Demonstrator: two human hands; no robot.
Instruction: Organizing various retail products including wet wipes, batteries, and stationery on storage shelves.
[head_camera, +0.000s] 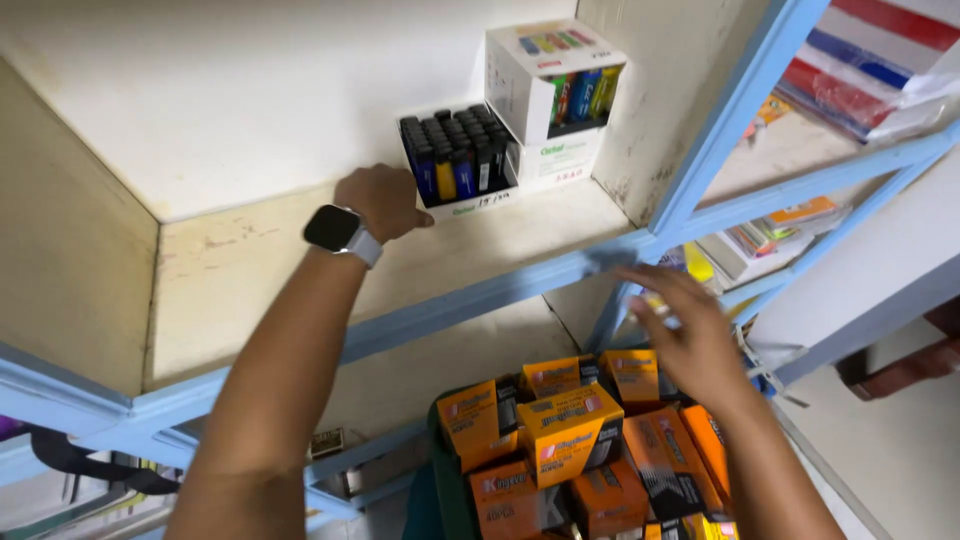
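Cream shelf boards (300, 270) in a pale-blue frame carry an open white tray of dark upright lighters (458, 160), which your curled left hand (380, 200) touches at its left end, while your right hand (690, 335), fingers spread, hovers below over orange cardboard boxes (570, 430).

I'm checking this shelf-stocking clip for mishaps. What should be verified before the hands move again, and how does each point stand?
1. Left hand touches the open white tray of dark lighters: ok.
2. Tray sits fully on the cream shelf board: ok.
3. White display box of coloured lighters stacked squarely on the white carton beneath: ok.
4. Right hand grip: blurred, cannot tell.
5. Orange cartons below piled neatly: not ok, they lie jumbled.
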